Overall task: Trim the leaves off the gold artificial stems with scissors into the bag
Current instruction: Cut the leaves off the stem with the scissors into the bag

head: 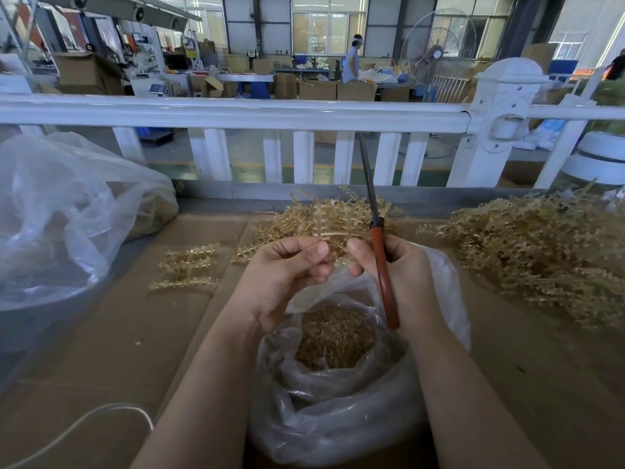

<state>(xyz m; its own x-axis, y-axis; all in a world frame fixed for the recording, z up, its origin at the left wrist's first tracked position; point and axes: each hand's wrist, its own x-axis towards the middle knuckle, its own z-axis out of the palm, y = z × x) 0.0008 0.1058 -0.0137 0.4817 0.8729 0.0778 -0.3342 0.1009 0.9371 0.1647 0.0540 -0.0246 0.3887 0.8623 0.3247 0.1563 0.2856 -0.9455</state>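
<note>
My left hand pinches a gold artificial stem above the open clear plastic bag, which holds a heap of cut gold leaves. My right hand grips the orange-handled scissors, whose closed blades point up and away, and its thumb touches the same stem. The stem's leafy branches stand up behind both hands.
A big pile of gold stems lies at the right, a few flat pieces at the left. A large clear bag sits far left. The surface is cardboard. A white railing runs behind it; a white cable lies bottom left.
</note>
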